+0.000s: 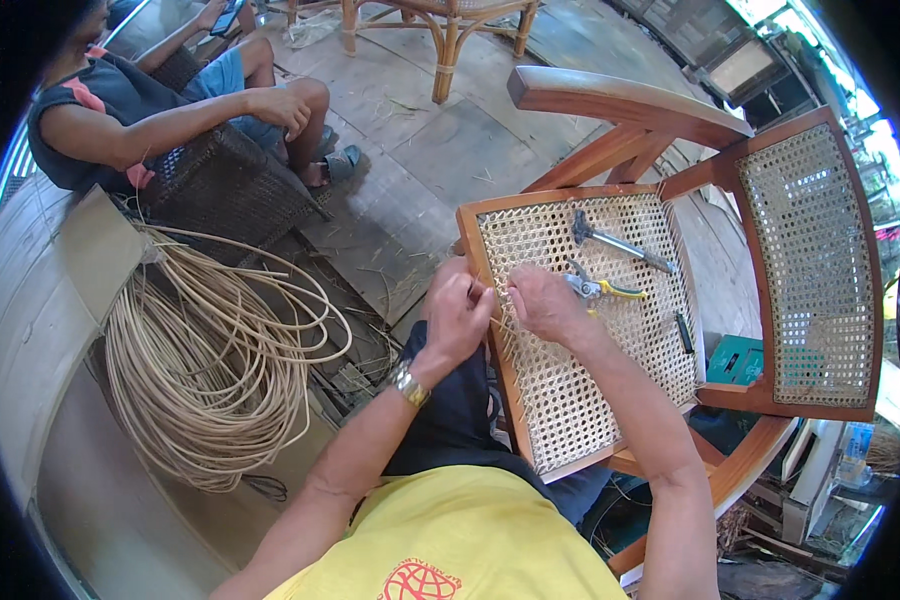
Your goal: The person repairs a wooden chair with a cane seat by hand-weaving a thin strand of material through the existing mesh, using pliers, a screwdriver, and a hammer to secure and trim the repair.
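A wooden chair point(513, 408) with a woven cane seat point(570, 395) stands before me, close to my legs. Both my hands work at the seat's left edge. My left hand point(460, 315) is closed in a pinch on what looks like a thin cane strand at the frame. My right hand point(545, 305) is closed just beside it, fingertips at the same edge; what it holds is too small to make out. On the seat lie a hammer point(615, 241), yellow-handled cutters point(610, 289) and a small black tool point(685, 331), all right of or beyond my hands.
A coil of pale rattan point(200, 380) hangs over a curved panel point(55, 270) at left. A seated person point(100, 130) sits on a dark wicker chair point(210, 190). A rattan chair point(448, 45) stands behind. A green box point(732, 360) lies under the chair at right.
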The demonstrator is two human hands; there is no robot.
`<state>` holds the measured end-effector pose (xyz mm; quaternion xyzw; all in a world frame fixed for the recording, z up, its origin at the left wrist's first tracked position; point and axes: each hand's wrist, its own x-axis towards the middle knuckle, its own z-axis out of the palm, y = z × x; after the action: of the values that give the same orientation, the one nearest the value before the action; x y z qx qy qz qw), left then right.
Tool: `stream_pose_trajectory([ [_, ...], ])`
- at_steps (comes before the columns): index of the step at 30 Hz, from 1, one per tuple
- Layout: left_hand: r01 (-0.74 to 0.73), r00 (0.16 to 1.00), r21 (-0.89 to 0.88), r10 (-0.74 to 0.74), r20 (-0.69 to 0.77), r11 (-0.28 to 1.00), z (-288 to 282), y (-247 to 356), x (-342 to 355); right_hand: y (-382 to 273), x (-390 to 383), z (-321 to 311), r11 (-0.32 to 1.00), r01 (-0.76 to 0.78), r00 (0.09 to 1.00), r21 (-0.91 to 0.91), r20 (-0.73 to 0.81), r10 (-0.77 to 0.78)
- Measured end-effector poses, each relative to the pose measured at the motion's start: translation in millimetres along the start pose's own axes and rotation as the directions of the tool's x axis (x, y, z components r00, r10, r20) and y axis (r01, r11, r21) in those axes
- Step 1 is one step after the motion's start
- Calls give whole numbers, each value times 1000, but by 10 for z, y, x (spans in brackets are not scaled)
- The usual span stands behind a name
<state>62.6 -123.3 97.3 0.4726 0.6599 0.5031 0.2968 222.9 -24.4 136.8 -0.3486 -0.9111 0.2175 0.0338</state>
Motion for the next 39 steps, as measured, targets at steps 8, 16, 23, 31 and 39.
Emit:
stream_pose_trajectory([
  [8, 68, 983, 210, -101, 153, 975, -18, -107, 375, 222, -242, -496, 992, -64, 997, -105, -47, 59],
  [16, 145, 957, 141, -175, 232, 979, -84, -126, 417, 754, -726, -664, 874, -193, 928, -446, 206, 310],
  [23, 171, 950, 136, -200, 239, 976, -90, -123, 419, 807, -1073, -807, 910, -82, 949, -406, 246, 195],
  [31, 221, 920, 91, -238, 312, 971, -141, -195, 486, -26, -758, -731, 358, -596, 799, 719, 488, 352],
  [39, 215, 935, 94, -232, 267, 972, -74, -236, 468, -278, -638, -335, -285, -712, 657, 642, 752, 53],
])
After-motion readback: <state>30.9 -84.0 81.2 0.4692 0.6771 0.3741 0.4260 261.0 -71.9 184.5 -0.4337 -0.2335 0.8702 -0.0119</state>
